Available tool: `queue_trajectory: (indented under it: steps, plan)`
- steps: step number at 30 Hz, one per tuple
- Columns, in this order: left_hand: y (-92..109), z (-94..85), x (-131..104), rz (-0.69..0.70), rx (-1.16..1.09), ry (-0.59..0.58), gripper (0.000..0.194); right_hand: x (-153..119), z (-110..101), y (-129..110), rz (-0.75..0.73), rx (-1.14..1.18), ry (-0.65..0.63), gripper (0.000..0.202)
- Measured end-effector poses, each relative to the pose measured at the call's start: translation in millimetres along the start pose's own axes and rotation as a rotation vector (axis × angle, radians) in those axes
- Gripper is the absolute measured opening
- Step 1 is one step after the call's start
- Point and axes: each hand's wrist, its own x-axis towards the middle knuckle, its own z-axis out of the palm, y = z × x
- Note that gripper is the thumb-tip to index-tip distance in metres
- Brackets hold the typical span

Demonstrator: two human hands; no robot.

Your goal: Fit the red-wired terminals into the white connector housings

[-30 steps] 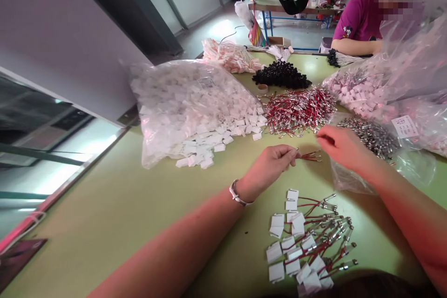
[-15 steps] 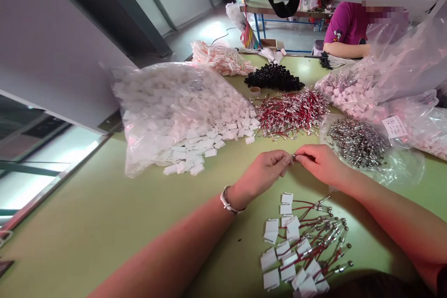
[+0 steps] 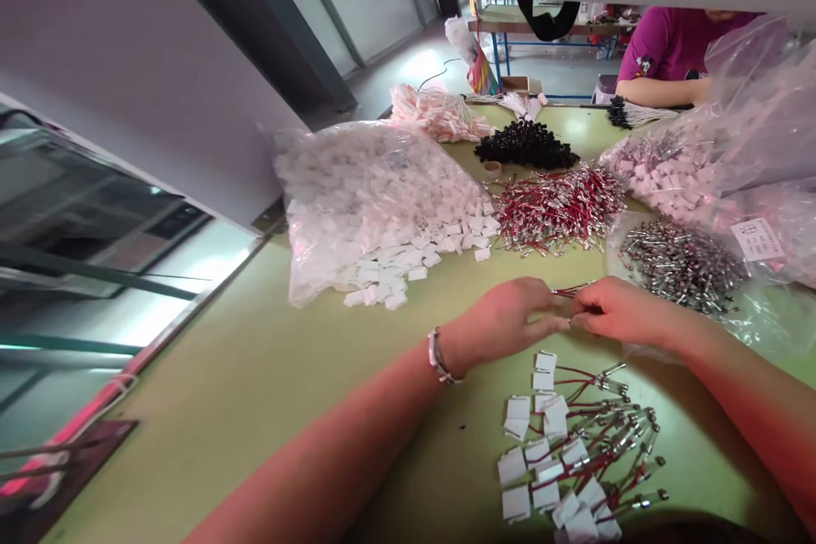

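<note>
My left hand [image 3: 516,319], with a white band at the wrist, reaches right above the table. Its fingers are stretched out and the thumb is apart from them, slightly blurred. Close against its fingertips, my right hand [image 3: 615,306] is closed in a pinch. A thin red wire lead [image 3: 567,291] with shiny metal ends runs from beside the left fingertips into the right hand's fingers. Below the hands lie several white plastic connector housings [image 3: 516,503] with red wires leading to metal-ended, glass-like tubes [image 3: 650,499]. What sits right between the fingertips is too small to tell.
A clear bag of white housings [image 3: 370,187] spills out at left. Behind my hands are a pile of red wire leads [image 3: 561,208], black parts [image 3: 526,144] and small metal parts [image 3: 685,263] on plastic. A co-worker's purple sleeve [image 3: 656,47] shows across the table.
The view has shifted, so the scene sits further right. My left fingers have opened out from their pinch, and a red wire lead now shows between the hands.
</note>
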Motion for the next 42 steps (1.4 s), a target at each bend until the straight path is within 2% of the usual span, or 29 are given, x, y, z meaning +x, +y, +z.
queue_trajectory:
  steps: [2, 3, 4, 6, 8, 11, 12, 14, 17, 20, 26, 29, 32, 34, 36, 38, 42]
  plan:
    - [-15, -12.4, -1, -0.220, 0.054, 0.138, 0.032, -4, -2, -4, -0.033, -0.048, -0.110, 0.016]
    - [-25, -16.9, -2, -0.347, 0.139, 0.222, 0.031, -6, -3, -6, -0.058, -0.081, -0.162, 0.016]
    - [-36, -19.9, -3, -0.432, 0.225, 0.257, 0.029, -8, -6, -8, -0.076, -0.110, -0.205, 0.019]
    - [-53, -21.2, -4, -0.532, 0.351, 0.198, 0.029, -12, -16, -7, -0.049, -0.138, -0.213, 0.031]
    - [-63, -18.3, -5, -0.571, 0.410, 0.134, 0.029, -14, -29, 2, 0.068, -0.189, -0.061, 0.037]
    - [-64, -13.6, -4, -0.565, 0.406, 0.111, 0.029, -10, -47, 27, 0.277, -0.336, 0.314, 0.028]
    - [-62, -12.8, -4, -0.563, 0.396, 0.124, 0.030, -7, -50, 36, 0.329, -0.370, 0.399, 0.025]
    - [-60, -12.5, -5, -0.561, 0.372, 0.154, 0.033, 1, -49, 53, 0.401, -0.424, 0.467, 0.023]
    - [-58, -12.6, -6, -0.529, 0.315, 0.177, 0.035, 12, -38, 66, 0.422, -0.557, 0.467, 0.021]
    - [-59, -11.4, -7, -0.516, 0.268, 0.186, 0.035, 15, -31, 66, 0.390, -0.633, 0.470, 0.020]
    - [-64, -15.3, -9, -0.550, 0.228, 0.158, 0.031, 10, -37, 59, 0.355, -0.543, 0.534, 0.019]
    - [-50, -16.8, -5, -0.541, 0.273, 0.227, 0.033, 10, -36, 54, 0.288, -0.486, 0.543, 0.016]
    - [-26, -6.8, 8, -0.352, 0.191, 0.332, 0.026, 11, -33, 46, 0.224, -0.408, 0.557, 0.014]
    - [-11, 6.2, 17, -0.157, 0.091, 0.261, 0.025, 12, -31, 39, 0.207, -0.372, 0.565, 0.015]
    - [-2, 19.0, 24, -0.052, 0.089, 0.122, 0.024, 12, -29, 34, 0.197, -0.368, 0.566, 0.016]
    - [0, 26.4, 26, -0.071, 0.168, 0.014, 0.021, 12, -28, 30, 0.175, -0.376, 0.558, 0.016]
    - [-8, 19.2, 16, -0.163, 0.280, -0.031, 0.025, 8, -27, 30, 0.152, -0.374, 0.547, 0.017]
